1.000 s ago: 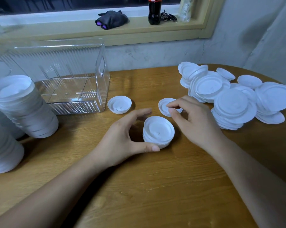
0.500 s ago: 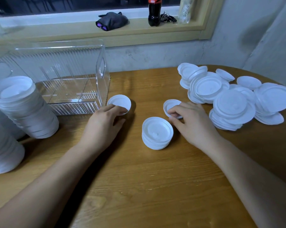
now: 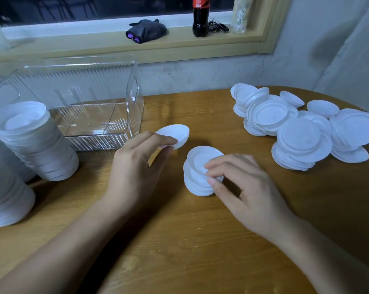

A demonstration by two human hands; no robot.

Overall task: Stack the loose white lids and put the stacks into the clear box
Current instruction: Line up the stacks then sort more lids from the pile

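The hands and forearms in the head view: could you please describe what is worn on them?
Nothing shows: the left hand and right hand are bare, without gloves, rings or a watch, and both forearms are sleeveless up to the frame edge.

No legible text, bottle label (image 3: 200, 1) seemingly blurred

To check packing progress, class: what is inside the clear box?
Inside the clear box only its clear dividers and bare floor show, no lids. The tall lid stack in front covers its lower left part.
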